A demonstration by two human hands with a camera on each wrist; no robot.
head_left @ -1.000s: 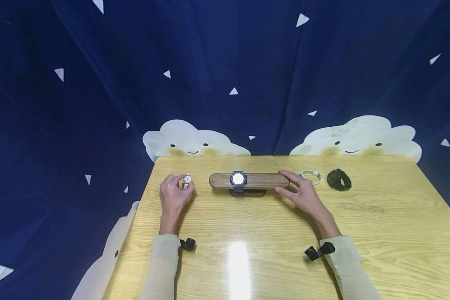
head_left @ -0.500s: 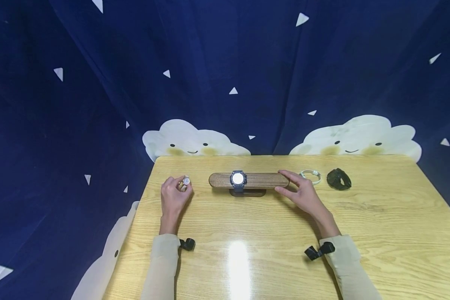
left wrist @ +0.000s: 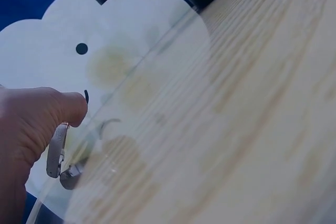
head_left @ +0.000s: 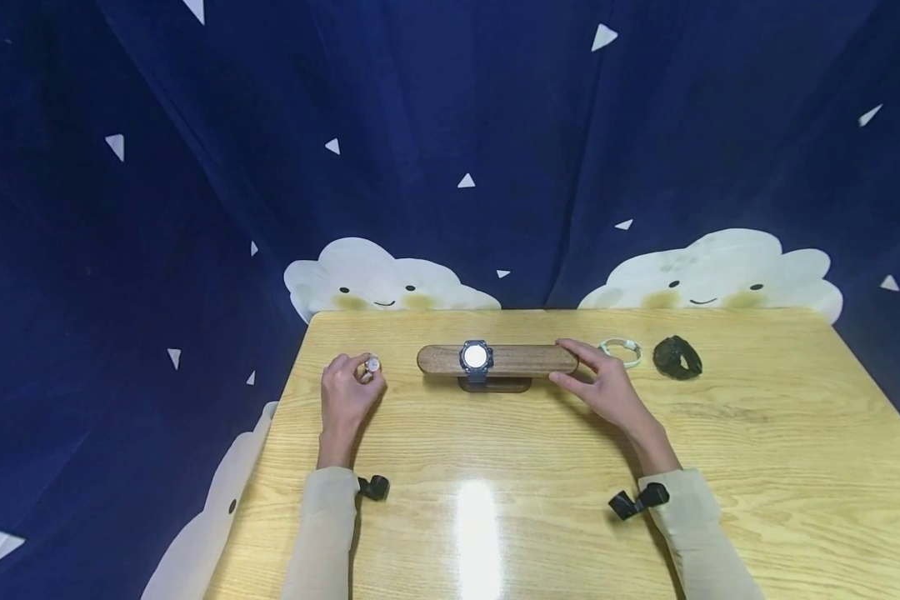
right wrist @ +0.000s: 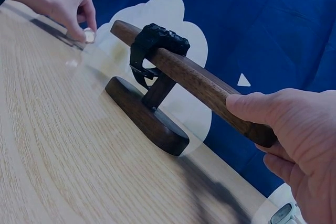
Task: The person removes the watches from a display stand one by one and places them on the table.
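My left hand [head_left: 347, 392] pinches a small light-strapped wristwatch [head_left: 373, 364] between thumb and fingers, at the table's far left. In the left wrist view the strap and clasp [left wrist: 56, 153] hang below the thumb, close to the tabletop. A dark wooden T-shaped watch stand [head_left: 528, 359] stands right of that hand, its bar level. Around the bar, left of its middle, sits a dark watch [head_left: 476, 357] with a bright round face. My right hand [head_left: 613, 394] grips the bar's right end, thumb on the near side and fingers beyond, as the right wrist view shows.
Behind the stand's right end lies a white-banded watch [head_left: 624, 351]. A black watch [head_left: 677, 358] rests on its side further right. The wooden table [head_left: 555, 492] ends at a blue curtain [head_left: 450, 125] with white clouds.
The light-strapped watch has turned and dropped slightly in my left fingers, with less of its strap showing. My right hand and the stand keep their places.
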